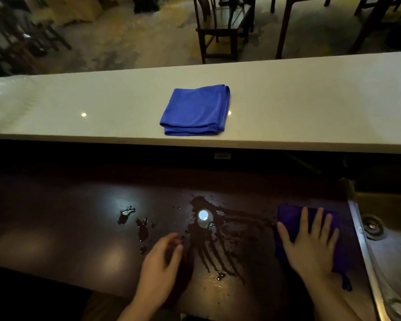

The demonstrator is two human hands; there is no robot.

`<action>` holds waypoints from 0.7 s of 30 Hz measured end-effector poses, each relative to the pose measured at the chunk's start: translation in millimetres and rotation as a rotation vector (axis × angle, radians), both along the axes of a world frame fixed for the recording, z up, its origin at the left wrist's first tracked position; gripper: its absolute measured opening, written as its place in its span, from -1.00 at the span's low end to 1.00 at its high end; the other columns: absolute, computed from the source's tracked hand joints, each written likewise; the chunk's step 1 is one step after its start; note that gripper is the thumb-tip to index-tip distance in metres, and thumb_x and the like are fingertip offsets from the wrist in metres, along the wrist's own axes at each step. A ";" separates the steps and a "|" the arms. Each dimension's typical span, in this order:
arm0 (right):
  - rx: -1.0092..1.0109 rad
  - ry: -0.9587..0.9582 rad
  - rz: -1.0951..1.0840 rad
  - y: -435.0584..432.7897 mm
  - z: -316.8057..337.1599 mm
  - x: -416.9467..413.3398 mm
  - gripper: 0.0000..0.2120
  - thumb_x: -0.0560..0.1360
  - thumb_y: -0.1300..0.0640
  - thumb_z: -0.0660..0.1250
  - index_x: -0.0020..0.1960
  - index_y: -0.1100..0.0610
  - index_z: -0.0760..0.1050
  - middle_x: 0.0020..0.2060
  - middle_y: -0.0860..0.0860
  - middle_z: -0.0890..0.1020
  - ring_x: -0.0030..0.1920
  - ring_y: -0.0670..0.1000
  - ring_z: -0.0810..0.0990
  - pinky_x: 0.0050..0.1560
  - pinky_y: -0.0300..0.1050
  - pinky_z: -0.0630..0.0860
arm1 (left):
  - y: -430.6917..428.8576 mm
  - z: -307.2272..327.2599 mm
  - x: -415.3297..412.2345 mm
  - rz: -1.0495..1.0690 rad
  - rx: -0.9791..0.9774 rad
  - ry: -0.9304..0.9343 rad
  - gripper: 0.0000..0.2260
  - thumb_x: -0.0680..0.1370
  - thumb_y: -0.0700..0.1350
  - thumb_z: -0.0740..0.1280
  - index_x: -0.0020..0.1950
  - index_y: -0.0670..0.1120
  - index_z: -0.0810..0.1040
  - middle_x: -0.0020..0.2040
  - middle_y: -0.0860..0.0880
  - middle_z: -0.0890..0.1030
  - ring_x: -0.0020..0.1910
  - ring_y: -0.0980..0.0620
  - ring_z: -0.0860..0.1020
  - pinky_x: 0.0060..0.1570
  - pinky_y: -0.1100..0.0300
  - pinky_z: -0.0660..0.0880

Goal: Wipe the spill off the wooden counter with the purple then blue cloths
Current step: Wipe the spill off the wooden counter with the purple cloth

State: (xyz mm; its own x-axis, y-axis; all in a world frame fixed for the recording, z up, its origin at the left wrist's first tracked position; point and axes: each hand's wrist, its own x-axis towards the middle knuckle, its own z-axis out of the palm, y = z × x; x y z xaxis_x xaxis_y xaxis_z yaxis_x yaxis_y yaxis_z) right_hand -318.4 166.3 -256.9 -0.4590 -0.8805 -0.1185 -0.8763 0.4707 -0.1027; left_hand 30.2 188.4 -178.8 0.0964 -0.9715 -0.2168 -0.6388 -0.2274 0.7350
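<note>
A dark liquid spill (208, 237) spreads across the middle of the dark wooden counter (56, 228), with streaks running toward me and small drops to its left. My right hand (310, 244) lies flat, fingers spread, on the purple cloth (289, 218) at the counter's right end, just right of the spill. My left hand (162, 260) rests on the wood at the spill's left edge, fingers loosely curled, holding nothing. The folded blue cloth (195, 110) sits on the raised white ledge (79, 100) behind the counter.
A metal sink surround (380, 239) with round fittings borders the counter on the right. Dark wooden chairs (220, 28) and table legs stand on the floor beyond the white ledge. Ceiling lights reflect on the wet wood.
</note>
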 end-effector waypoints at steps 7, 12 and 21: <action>-0.127 -0.169 0.108 -39.9 -5.6 70.0 -0.46 0.64 0.01 0.08 0.56 0.19 0.14 0.56 0.15 0.15 0.57 0.15 -0.01 0.53 0.20 0.07 | 16.1 14.3 105.6 0.251 -0.038 -0.005 -0.74 0.55 -0.15 0.39 0.12 0.21 0.58 -0.04 0.06 0.71 -0.04 0.15 0.67 -0.07 0.37 0.53; -0.232 -0.325 0.142 -62.2 -10.1 122.1 -0.56 0.65 0.16 0.09 0.51 0.21 0.24 0.52 0.13 0.27 0.56 0.08 0.07 0.53 0.16 0.09 | 27.4 15.4 151.0 0.310 -0.048 0.060 -0.78 0.53 0.04 0.36 0.11 0.34 0.57 0.02 0.06 0.71 0.02 0.10 0.69 0.05 0.14 0.58; -0.235 -0.463 0.343 -92.2 2.4 284.9 -0.50 0.61 0.25 0.17 0.53 0.20 0.21 0.55 0.12 0.19 0.58 0.10 -0.02 0.54 0.13 0.01 | 30.6 23.4 205.5 0.375 -0.096 0.123 -0.68 0.45 0.18 0.31 0.19 0.24 0.58 0.01 0.13 0.71 -0.04 0.13 0.71 0.02 0.04 0.59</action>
State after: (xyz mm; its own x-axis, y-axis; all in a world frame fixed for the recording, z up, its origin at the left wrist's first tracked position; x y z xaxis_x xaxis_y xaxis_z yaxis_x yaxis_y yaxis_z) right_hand -33.6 74.1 -254.6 -0.0928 -0.9954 -0.0228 -0.8134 0.0890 -0.5749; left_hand 235.7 219.0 -155.4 0.4272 -0.8901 -0.1591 -0.4305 -0.3550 0.8298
